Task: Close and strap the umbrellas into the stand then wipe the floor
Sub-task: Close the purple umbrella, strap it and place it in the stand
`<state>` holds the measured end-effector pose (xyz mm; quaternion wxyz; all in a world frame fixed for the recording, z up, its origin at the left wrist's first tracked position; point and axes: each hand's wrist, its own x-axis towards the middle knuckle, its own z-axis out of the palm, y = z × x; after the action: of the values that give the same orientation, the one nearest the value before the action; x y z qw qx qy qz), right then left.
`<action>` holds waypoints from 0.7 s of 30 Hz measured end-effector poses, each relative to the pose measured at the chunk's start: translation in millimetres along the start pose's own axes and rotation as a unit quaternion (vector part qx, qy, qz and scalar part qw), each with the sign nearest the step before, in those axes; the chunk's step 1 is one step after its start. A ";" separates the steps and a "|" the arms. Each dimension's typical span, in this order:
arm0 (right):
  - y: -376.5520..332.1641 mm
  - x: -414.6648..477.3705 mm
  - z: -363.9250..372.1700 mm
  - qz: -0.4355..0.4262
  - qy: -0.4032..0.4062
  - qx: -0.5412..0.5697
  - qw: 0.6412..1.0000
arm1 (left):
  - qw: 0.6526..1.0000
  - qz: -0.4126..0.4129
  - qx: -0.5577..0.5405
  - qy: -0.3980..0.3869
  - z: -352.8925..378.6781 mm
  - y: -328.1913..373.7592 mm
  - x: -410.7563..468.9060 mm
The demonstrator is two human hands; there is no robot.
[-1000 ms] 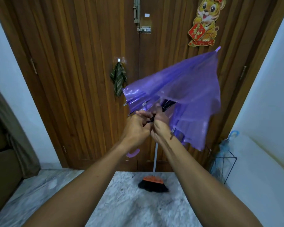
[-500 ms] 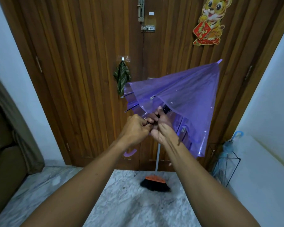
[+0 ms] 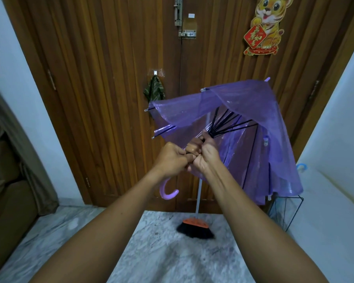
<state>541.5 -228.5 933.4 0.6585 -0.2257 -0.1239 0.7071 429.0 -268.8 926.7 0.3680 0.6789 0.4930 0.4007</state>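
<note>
Your left hand point(image 3: 172, 158) is clenched round the shaft of the translucent purple plastic umbrella point(image 3: 253, 111). Its curved lilac hook handle point(image 3: 169, 193) hangs at six o'clock from that fist. Your right hand point(image 3: 205, 155) touches the left one on its three o'clock side and grasps the same shaft where the black ribs fan out toward one and two o'clock. The canopy is half folded, with its tip pointing to about one o'clock and its folds draping down toward four o'clock.

A black wire stand point(image 3: 290, 213) sits on the floor at four o'clock from your hands, by the white wall and partly behind the canopy's hem. A pale blue umbrella point(image 3: 300, 165) stands in it, with its hook handle showing. A broom with an orange head and black bristles point(image 3: 195, 227) stands against the brown wooden door point(image 3: 110, 78) at six o'clock, with its bristles on the grey marble floor point(image 3: 172, 262).
</note>
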 end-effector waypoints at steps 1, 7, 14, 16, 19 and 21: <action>0.0 -0.1 0.8 -0.002 0.007 -0.007 1.000 | 1.000 -0.013 -0.016 -0.002 1.9 0.4 -1.2; -21.5 5.7 -6.1 -0.023 0.016 0.009 1.000 | 0.957 -0.105 -0.214 -0.164 -12.8 -11.5 -15.6; -19.4 8.1 -13.1 -0.037 0.014 0.019 0.999 | 0.968 -0.139 -0.206 0.020 16.7 -20.3 -20.3; -18.2 2.6 -11.1 -0.040 -0.017 -0.030 0.999 | 0.975 -0.120 -0.179 0.048 16.7 -20.9 -17.6; -15.6 -0.2 -6.0 -0.044 -0.020 -0.073 0.996 | 0.987 -0.078 -0.120 0.078 16.6 -14.7 -11.9; -10.9 -3.4 -3.9 -0.044 -0.013 -0.076 0.996 | 0.989 -0.063 -0.099 0.088 19.8 -8.8 -9.6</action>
<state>553.1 -231.2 935.7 0.6686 -0.2602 -0.1952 0.6688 441.9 -278.1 909.0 0.4132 0.5688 0.5228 0.4821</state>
